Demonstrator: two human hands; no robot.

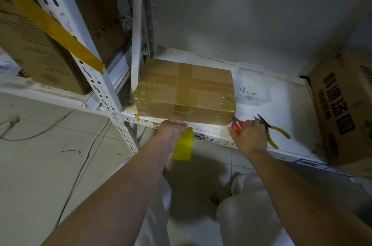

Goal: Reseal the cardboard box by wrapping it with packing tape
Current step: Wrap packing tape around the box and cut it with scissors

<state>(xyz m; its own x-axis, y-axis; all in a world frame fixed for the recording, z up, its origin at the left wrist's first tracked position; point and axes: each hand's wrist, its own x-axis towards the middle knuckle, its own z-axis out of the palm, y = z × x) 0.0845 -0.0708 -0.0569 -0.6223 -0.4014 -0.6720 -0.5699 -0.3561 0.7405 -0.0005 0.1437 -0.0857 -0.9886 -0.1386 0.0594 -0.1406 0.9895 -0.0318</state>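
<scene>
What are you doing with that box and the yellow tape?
A person is taping up a cardboard box that sits on a white shelf. Tape strips already cross its top. The left hand holds a yellow tape roll just below the shelf edge. The right hand grips a red-handled cutter, with yellow-handled pliers lying beside it.

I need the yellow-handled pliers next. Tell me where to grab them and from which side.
Take the yellow-handled pliers by the two yellow handles, coming from the near shelf edge on their right. They lie flat on the white shelf, handles splayed toward you, dark nose pointing away beside the right hand. That hand already grips the red-handled cutters.
</scene>
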